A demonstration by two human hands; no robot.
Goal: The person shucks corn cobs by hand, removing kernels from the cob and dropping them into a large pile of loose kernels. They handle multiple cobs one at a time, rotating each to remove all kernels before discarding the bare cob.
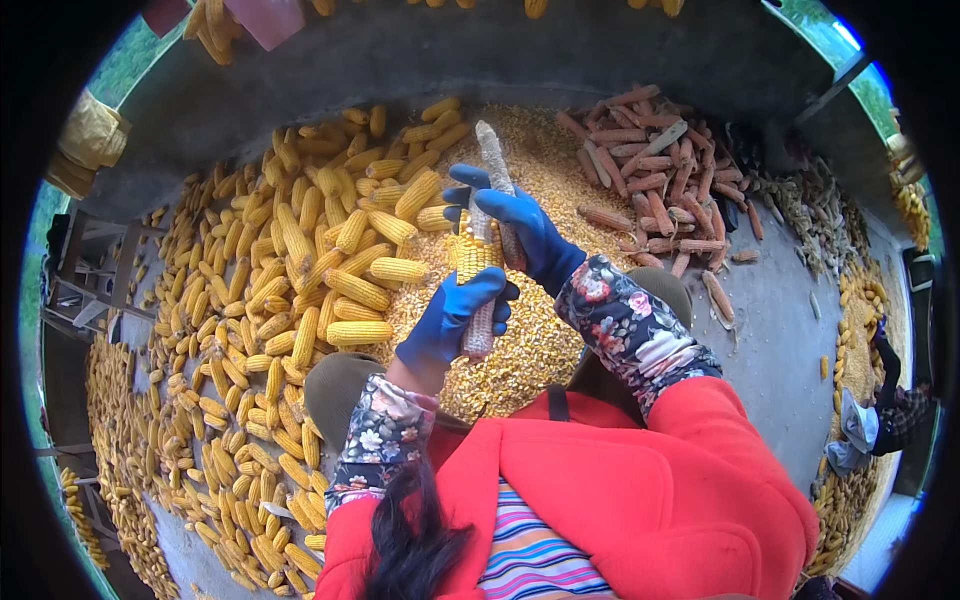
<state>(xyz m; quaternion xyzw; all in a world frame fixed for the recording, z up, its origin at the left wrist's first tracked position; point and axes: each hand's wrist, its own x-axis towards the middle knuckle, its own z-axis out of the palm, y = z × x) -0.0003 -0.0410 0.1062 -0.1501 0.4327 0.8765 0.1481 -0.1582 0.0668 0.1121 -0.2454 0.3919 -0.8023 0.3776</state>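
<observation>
My left hand [459,311], in a blue glove, grips the lower part of a corn cob [474,255]. Yellow kernels remain in a band around its middle, while both its ends are stripped bare. Above it, my right hand [521,221], gloved in blue too, holds a bare corncob [495,161] against the partly shelled one; two of its fingers reach across to the left. Loose kernels [517,345] lie heaped beneath both hands, between my knees.
A broad pile of yellow corn ears [300,225] spreads to the left. Stripped reddish cobs [660,172] are heaped at the upper right, with dry husks [806,202] beyond them. Another person [892,420] is at the far right edge. A wooden stand [97,262] stands at the far left.
</observation>
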